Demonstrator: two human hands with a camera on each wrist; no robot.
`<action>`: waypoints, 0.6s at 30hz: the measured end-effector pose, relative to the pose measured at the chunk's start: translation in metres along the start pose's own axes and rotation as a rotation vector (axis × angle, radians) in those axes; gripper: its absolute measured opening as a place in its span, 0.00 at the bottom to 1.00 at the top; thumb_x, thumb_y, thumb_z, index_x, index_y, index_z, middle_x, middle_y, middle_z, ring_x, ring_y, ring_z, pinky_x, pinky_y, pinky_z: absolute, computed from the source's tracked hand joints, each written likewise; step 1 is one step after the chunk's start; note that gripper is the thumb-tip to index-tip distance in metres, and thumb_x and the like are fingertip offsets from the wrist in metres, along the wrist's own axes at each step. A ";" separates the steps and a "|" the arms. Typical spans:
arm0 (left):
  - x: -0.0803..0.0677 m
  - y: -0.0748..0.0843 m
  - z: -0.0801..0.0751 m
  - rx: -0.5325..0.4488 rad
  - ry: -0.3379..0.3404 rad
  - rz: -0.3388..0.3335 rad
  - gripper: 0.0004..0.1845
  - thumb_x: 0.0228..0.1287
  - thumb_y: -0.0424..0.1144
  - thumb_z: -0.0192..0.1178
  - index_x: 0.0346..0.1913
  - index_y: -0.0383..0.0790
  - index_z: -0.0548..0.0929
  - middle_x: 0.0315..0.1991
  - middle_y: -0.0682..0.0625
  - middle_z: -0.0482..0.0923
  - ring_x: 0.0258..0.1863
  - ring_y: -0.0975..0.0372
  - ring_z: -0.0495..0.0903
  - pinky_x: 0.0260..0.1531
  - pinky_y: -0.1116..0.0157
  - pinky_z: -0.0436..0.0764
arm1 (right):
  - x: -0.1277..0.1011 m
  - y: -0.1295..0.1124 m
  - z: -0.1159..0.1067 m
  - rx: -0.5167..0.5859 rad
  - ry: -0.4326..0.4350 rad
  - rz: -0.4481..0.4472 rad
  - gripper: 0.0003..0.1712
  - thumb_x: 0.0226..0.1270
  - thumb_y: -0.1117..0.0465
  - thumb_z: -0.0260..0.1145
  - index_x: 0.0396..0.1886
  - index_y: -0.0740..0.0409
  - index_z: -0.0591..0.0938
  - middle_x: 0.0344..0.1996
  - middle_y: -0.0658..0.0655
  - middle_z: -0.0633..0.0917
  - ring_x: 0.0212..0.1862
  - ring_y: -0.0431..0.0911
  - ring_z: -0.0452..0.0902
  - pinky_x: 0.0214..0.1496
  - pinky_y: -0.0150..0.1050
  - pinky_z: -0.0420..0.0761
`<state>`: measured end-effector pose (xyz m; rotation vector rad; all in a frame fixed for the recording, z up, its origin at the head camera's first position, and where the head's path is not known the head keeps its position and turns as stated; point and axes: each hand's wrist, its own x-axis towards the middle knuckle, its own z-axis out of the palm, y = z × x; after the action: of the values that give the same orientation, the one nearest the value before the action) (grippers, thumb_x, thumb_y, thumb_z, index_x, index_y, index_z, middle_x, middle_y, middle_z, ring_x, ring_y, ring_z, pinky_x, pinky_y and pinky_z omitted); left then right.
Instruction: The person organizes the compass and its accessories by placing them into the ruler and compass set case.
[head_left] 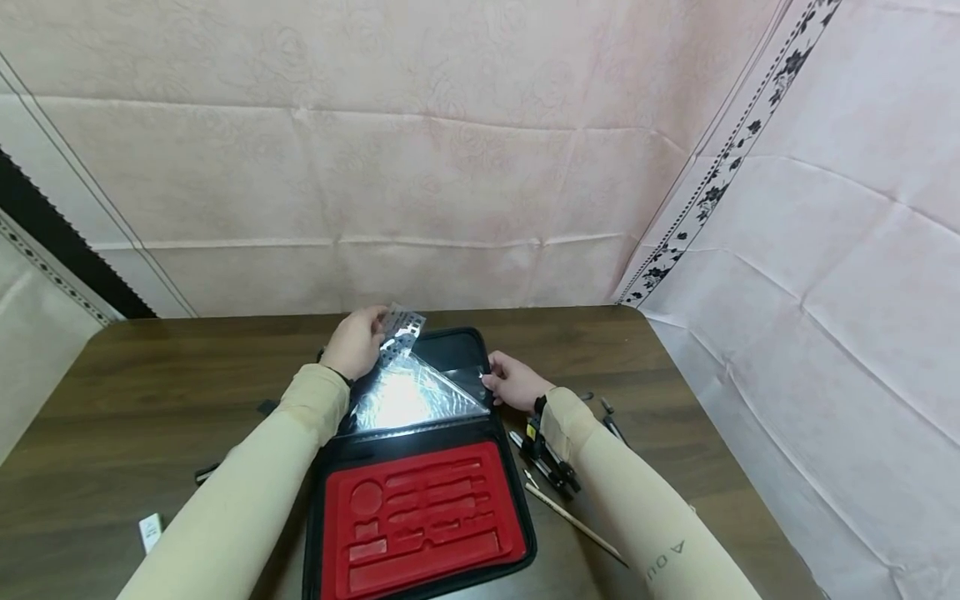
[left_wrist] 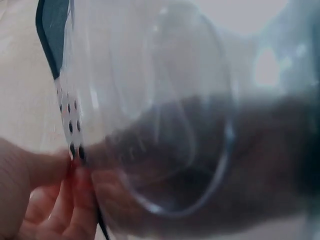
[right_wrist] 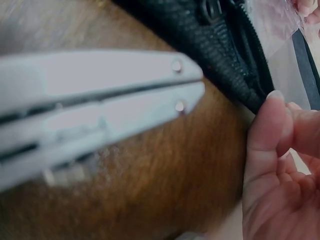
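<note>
A black zip case (head_left: 316, 533) lies unfolded on the table, with a red moulded tray (head_left: 423, 521) in its near half. Shiny clear plastic (head_left: 420, 400) with a slanted edge covers part of the far half; I cannot tell whether it is a pocket or loose. My left hand (head_left: 358, 343) pinches a clear template (head_left: 403, 329) with small dark holes above the far left edge. In the left wrist view, my left fingers (left_wrist: 82, 200) hold its holed edge (left_wrist: 70, 125). My right hand (head_left: 517, 382) pinches the case's zipped edge (right_wrist: 260, 97) with thumb and fingers.
Compasses and other drawing tools (head_left: 551, 462) lie right of the case beside my right forearm, with a thin pale stick (head_left: 577, 525). A small white block (head_left: 151, 531) and dark small items (head_left: 205, 473) lie to the left. Cloth hangs behind the wooden table (head_left: 187, 383).
</note>
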<state>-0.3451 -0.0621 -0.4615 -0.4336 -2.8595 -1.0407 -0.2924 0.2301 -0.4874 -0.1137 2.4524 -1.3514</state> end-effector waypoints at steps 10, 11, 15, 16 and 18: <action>0.001 -0.003 0.001 0.025 -0.063 0.053 0.23 0.68 0.25 0.52 0.65 0.35 0.71 0.43 0.42 0.75 0.41 0.52 0.74 0.45 0.54 0.74 | -0.001 -0.001 0.000 -0.007 -0.005 -0.013 0.03 0.73 0.65 0.57 0.44 0.57 0.73 0.35 0.59 0.75 0.34 0.49 0.75 0.36 0.40 0.79; 0.001 -0.002 0.001 0.022 -0.080 0.057 0.23 0.67 0.25 0.52 0.65 0.35 0.71 0.43 0.42 0.74 0.41 0.53 0.74 0.44 0.54 0.75 | -0.001 -0.001 -0.001 -0.008 -0.004 -0.011 0.03 0.73 0.65 0.57 0.44 0.57 0.73 0.35 0.59 0.75 0.35 0.49 0.75 0.36 0.40 0.79; 0.001 0.001 0.001 0.004 -0.123 0.083 0.25 0.68 0.27 0.53 0.67 0.34 0.67 0.43 0.42 0.72 0.41 0.53 0.73 0.43 0.54 0.74 | -0.001 0.000 -0.001 -0.006 -0.003 -0.002 0.04 0.73 0.65 0.58 0.44 0.56 0.73 0.36 0.59 0.75 0.35 0.49 0.76 0.37 0.40 0.79; 0.000 0.002 0.001 -0.011 -0.130 0.084 0.25 0.68 0.28 0.53 0.67 0.34 0.66 0.43 0.42 0.72 0.41 0.53 0.73 0.43 0.55 0.74 | -0.001 0.000 -0.001 -0.006 -0.003 -0.002 0.04 0.73 0.65 0.57 0.44 0.56 0.73 0.36 0.59 0.75 0.35 0.49 0.76 0.37 0.40 0.79; -0.001 0.006 0.000 -0.044 -0.141 0.071 0.25 0.69 0.30 0.54 0.67 0.33 0.65 0.42 0.43 0.72 0.40 0.53 0.73 0.42 0.56 0.74 | 0.000 0.001 -0.001 -0.002 -0.006 -0.003 0.04 0.73 0.64 0.57 0.44 0.57 0.73 0.36 0.59 0.75 0.35 0.49 0.76 0.37 0.40 0.79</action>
<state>-0.3425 -0.0582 -0.4583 -0.6307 -2.9220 -1.1054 -0.2923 0.2311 -0.4877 -0.1216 2.4496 -1.3480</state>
